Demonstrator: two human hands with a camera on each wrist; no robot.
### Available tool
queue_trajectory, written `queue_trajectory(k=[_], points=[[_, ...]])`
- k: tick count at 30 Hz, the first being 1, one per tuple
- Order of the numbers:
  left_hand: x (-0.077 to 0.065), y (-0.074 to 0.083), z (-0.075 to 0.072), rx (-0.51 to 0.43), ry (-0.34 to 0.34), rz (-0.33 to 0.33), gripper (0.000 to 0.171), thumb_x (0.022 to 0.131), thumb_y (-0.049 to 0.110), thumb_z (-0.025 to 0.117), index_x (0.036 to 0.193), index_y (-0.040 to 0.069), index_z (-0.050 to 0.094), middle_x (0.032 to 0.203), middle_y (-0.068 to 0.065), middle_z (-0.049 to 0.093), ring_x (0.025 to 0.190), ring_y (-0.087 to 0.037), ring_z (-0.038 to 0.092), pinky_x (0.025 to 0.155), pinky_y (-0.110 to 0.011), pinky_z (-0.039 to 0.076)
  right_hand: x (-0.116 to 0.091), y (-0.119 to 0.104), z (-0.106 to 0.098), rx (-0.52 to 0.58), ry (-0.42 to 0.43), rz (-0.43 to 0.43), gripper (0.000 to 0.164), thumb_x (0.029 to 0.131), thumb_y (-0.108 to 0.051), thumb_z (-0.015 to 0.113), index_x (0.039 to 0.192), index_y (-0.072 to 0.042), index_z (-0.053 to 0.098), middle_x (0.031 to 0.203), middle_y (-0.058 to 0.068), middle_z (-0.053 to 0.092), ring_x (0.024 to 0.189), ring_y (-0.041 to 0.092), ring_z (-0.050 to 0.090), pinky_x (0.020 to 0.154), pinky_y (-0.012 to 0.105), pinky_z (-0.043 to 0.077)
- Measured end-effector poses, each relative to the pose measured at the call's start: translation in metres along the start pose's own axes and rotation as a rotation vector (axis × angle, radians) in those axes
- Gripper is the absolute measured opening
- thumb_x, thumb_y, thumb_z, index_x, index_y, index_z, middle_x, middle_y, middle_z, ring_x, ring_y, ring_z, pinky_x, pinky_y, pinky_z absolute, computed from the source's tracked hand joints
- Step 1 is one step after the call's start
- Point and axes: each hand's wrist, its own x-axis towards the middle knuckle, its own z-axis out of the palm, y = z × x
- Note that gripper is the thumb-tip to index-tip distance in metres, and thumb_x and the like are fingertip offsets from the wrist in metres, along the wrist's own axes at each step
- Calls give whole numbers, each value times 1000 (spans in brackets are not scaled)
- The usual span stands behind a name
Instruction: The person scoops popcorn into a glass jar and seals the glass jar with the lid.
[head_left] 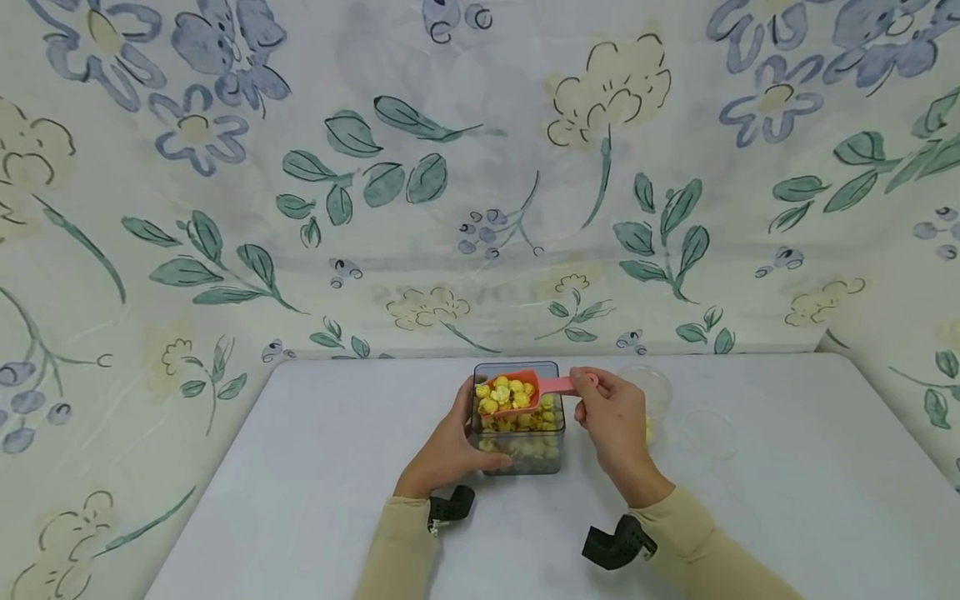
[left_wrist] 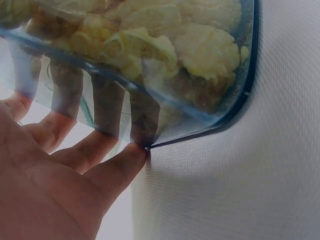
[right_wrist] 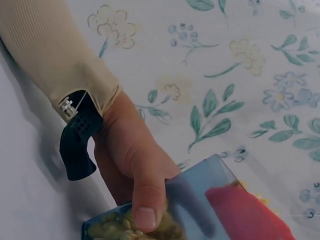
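Observation:
A clear bluish container (head_left: 553, 458) with yellow popcorn inside stands on the white table. My left hand (head_left: 446, 446) grips it, thumb across the front wall and fingers along the left side. Those fingers show through the clear wall (left_wrist: 200, 117) in the left wrist view. A pink-red scoop (head_left: 551, 385) heaped with popcorn (head_left: 504, 393) is over the container's opening. My right hand (head_left: 617, 417) pinches its handle from the right. In the right wrist view the left hand's thumb lies on the container, and the scoop (right_wrist: 245, 212) is partly cut off.
Behind my right hand is a clear round tub (head_left: 654, 387), partly hidden, with a bit of yellow popcorn (head_left: 649, 430) near it. A transparent round lid (head_left: 708, 435) lies to its right. Floral cloth (head_left: 480, 275) rises along the table's back edge.

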Motion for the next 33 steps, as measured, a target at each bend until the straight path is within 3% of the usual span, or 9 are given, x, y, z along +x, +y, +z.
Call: queue_trajectory(k=[5,11,20,33], points=[[9,-22,1,-4,22,28,118,62,30,87,145,40,4,147,10,26,131,-16,33,105,-46,30,0,2,-2,29,12,48,28,90,-26,62,107,-4,64,85,8,66,49,9,47,46,17,39],[9,-20,1,9,27,30,120,62,32,87,148,32,4,148,8,25,131,-19,33,104,-47,31,1,4,-6,82,17,48,28,91,-23,61,109,-2,63,84,6,68,49,9,46,47,17,41],[7,-19,3,16,40,7,121,60,32,87,147,36,2,150,8,21,134,-21,29,106,-49,26,-1,4,-10,177,27,61,28,91,-20,60,109,2,62,71,-1,64,49,8,45,48,18,40],[9,-24,2,4,23,41,120,61,31,87,148,31,4,150,7,21,135,-21,27,106,-48,27,-5,-8,-25,134,22,46,30,93,-24,58,111,-1,62,74,0,63,52,8,45,47,17,39]])
